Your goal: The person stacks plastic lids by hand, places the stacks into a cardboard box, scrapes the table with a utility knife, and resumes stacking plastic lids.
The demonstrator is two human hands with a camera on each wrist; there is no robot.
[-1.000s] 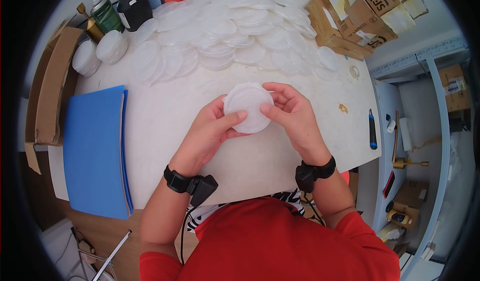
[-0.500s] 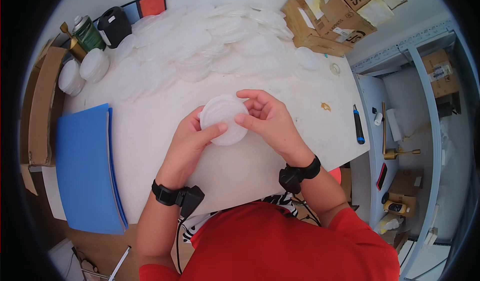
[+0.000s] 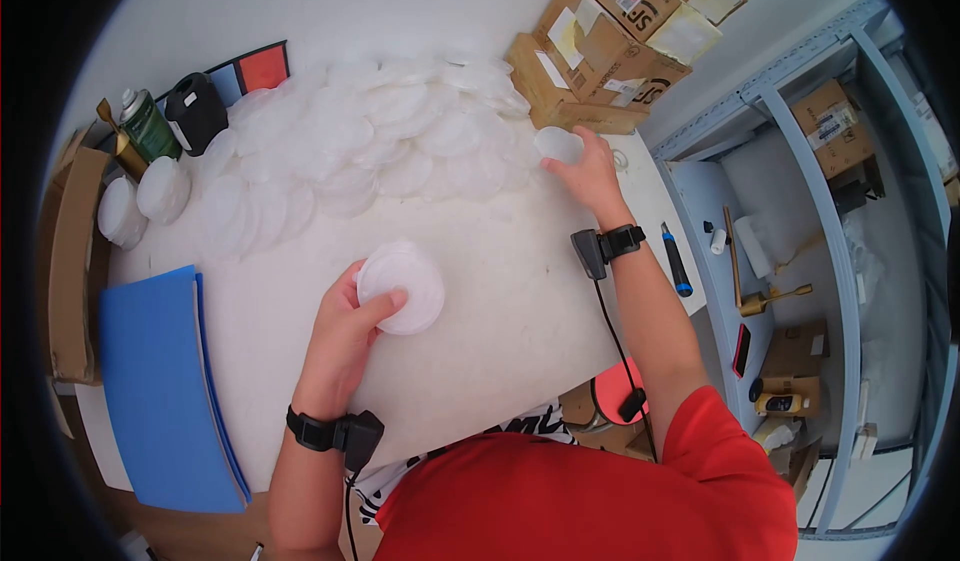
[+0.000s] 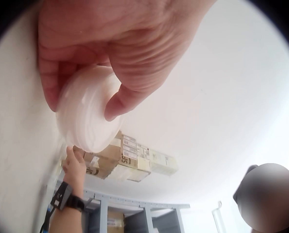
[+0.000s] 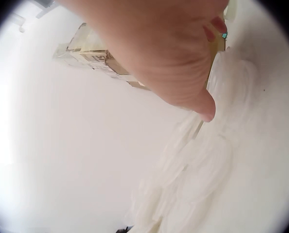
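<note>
My left hand (image 3: 340, 336) holds a small stack of round, translucent white plastic lids (image 3: 418, 279) over the near middle of the table, thumb across the top face and fingers underneath. From the side, in the left wrist view, the stack (image 4: 83, 116) shows several layered rims. My right hand (image 3: 597, 183) reaches to the far right of the table, with a single plastic lid (image 3: 556, 145) between thumb and fingers. A broad heap of similar lids (image 3: 370, 131) spreads along the back, just left of that hand. In the right wrist view the fingers are mostly hidden behind the palm.
Cardboard boxes (image 3: 600, 71) stand stacked at the back right. A blue folder (image 3: 165, 391) lies at the left, with two lid stacks (image 3: 163, 189) behind it. A utility knife (image 3: 676, 261) lies near the right edge, beside a metal shelf (image 3: 830, 201).
My right hand has let go of the lid stack and moved far right to a lid beside the heap. The left hand keeps the stack. The head view has shifted to the right.
</note>
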